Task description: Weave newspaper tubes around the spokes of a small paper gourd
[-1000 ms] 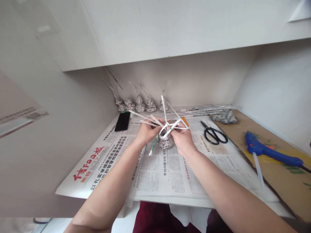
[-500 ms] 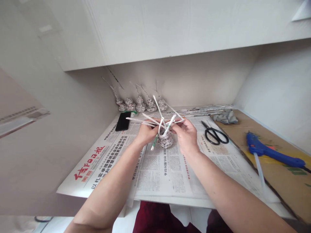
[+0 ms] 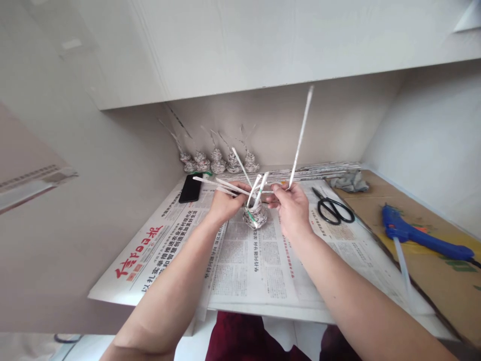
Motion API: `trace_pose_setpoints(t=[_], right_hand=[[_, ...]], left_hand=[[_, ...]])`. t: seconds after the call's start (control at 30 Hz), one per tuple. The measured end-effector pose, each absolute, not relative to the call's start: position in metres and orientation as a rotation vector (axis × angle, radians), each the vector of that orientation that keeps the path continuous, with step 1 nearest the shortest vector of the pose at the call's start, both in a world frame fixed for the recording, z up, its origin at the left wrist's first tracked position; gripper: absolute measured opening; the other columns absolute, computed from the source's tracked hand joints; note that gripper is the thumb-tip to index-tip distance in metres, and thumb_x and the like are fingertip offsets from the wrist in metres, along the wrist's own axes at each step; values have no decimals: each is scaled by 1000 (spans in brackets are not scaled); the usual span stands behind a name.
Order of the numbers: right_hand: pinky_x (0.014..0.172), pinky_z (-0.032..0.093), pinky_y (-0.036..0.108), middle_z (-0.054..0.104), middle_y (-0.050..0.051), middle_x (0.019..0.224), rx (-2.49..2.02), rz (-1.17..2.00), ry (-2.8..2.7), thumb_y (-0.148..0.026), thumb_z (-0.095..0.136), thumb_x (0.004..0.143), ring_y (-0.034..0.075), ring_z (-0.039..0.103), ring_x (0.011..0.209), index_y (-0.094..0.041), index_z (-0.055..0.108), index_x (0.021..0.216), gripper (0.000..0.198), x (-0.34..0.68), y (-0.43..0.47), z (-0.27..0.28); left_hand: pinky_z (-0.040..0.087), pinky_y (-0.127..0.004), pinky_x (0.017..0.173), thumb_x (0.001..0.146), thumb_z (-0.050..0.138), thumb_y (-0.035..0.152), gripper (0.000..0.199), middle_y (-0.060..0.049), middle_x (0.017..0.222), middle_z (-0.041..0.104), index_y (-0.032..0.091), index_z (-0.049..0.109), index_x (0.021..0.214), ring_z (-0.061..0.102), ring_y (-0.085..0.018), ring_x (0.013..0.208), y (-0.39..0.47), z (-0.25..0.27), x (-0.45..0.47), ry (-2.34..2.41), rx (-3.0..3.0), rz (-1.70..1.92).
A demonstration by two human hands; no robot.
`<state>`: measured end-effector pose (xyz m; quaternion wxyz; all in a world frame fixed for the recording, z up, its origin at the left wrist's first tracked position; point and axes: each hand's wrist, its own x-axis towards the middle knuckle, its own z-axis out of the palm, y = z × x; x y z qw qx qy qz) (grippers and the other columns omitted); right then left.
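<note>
A small round body woven from rolled newspaper sits low over the newspaper sheet, with several white paper spokes sticking up and out of its top. My left hand is closed at its left rim, thumb and fingers pinching the weave near the spokes. On the right side, my right hand pinches a long rolled-paper strip that runs from the woven body and then points steeply upward. My fingers hide part of the strip and of the rim.
Several gourd-shaped woven paper pieces stand along the back wall. A black phone lies left; black scissors, a grey cloth and a blue glue gun lie right. Paper rolls lie at the back. An overhanging white panel limits height.
My right hand has shifted slightly right, away from the woven body. The strip in it has swung from leaning left to standing upright. The woven body has turned a little.
</note>
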<state>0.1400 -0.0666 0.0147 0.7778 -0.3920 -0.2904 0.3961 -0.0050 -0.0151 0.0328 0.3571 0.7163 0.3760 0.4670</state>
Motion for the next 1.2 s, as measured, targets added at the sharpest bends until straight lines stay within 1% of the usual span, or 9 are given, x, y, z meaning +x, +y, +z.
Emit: trace_pose_setpoints(t=[0.07,0.17,0.23,0.37,0.53,0.73,0.87,1.03,1.2], right_hand=[[39,40,22,64,-4,69,-987,928,-642,-35,77,60,11,56,48,-22,50,79,36,140,-65,12],[37,35,22,60,-3,58,-1167,988,-797,-38,75,63,11,53,46,-19,57,70,27,139,-64,6],[41,38,23,59,-3,56,-1170,911,-918,-36,71,67,11,53,47,-19,60,67,20,139,-64,2],[59,48,27,69,0,74,-1103,700,-1123,-29,68,71,14,60,61,-21,67,77,10,142,-65,1],[68,51,29,73,3,83,-1152,666,-1301,-24,66,73,17,65,72,-21,73,85,14,149,-67,8],[65,49,29,70,5,84,-1171,506,-1411,-32,58,82,17,62,71,-20,71,87,18,147,-73,12],[61,47,28,67,3,86,-1233,432,-1508,-35,69,73,14,58,65,-23,68,92,23,144,-79,15],[64,44,27,66,2,82,-1360,241,-1522,-24,64,74,15,58,69,-22,64,81,7,145,-80,16],[67,42,28,66,3,81,-1379,16,-1572,-19,59,76,17,59,73,-21,63,83,8,144,-82,14]], left_hand=[[51,-23,57,65,64,12,16,-3,69,71,13,72,79,63,-14,60,-15,31,-4,993,1807,1202],[51,-23,58,65,62,10,19,-3,70,71,13,72,80,63,-14,60,-15,30,-4,975,1809,1198],[52,-24,60,65,61,10,19,-3,72,71,13,72,80,64,-15,63,-16,29,-4,958,1831,1197],[53,-25,64,64,61,7,22,-4,75,73,13,72,82,66,-16,67,-17,29,-4,956,1846,1205],[54,-25,68,63,63,8,21,-3,76,72,13,71,81,67,-16,70,-24,32,-1,980,1801,1221],[53,-24,65,65,62,9,16,-2,72,71,13,71,78,65,-15,67,-27,35,1,916,1794,1197],[52,-24,64,62,62,7,15,-3,72,72,13,70,74,65,-15,67,-26,35,1,932,1785,1223],[52,-23,62,66,62,11,18,-3,74,72,14,71,80,65,-15,66,-29,33,3,973,1801,1201],[50,-23,61,69,62,15,15,-3,75,72,14,71,81,63,-14,65,-28,31,4,952,1870,1182]])
